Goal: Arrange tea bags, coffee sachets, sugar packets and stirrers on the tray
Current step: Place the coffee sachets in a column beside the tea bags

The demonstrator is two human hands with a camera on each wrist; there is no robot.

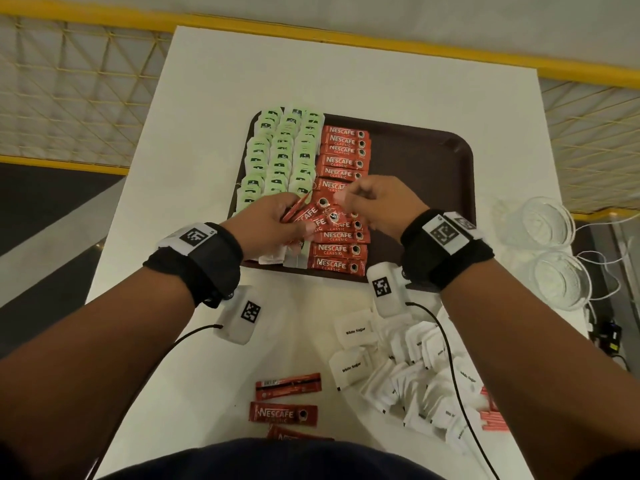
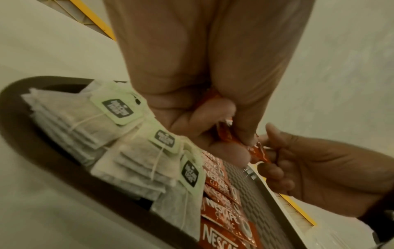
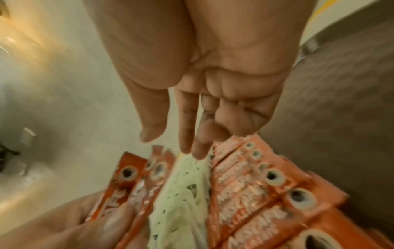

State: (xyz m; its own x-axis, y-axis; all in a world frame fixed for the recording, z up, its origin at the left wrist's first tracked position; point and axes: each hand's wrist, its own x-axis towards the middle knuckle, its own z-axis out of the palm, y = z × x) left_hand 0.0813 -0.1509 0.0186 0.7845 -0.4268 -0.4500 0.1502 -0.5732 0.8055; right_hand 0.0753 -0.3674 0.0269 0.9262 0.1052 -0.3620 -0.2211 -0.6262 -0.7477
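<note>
A brown tray (image 1: 433,161) holds columns of green-tagged tea bags (image 1: 280,157) at its left and a column of red Nescafe sachets (image 1: 341,161) beside them. Its right half is bare. My left hand (image 1: 298,216) hovers over the tray's near left and grips a fanned bunch of red sachets (image 1: 315,214), also seen as sachets (image 2: 226,134) between thumb and fingers. My right hand (image 1: 346,197) is just right of the bunch. Thumb and index stand apart with nothing between them, the fingertips (image 3: 187,150) close to the held sachets (image 3: 127,182).
Loose red sachets (image 1: 284,412) lie on the white table near my body. A heap of white sugar packets (image 1: 415,368) sits at the near right, with pink stirrers (image 1: 491,414) beyond it. Two glass bowls (image 1: 543,223) stand right of the tray, beside cables.
</note>
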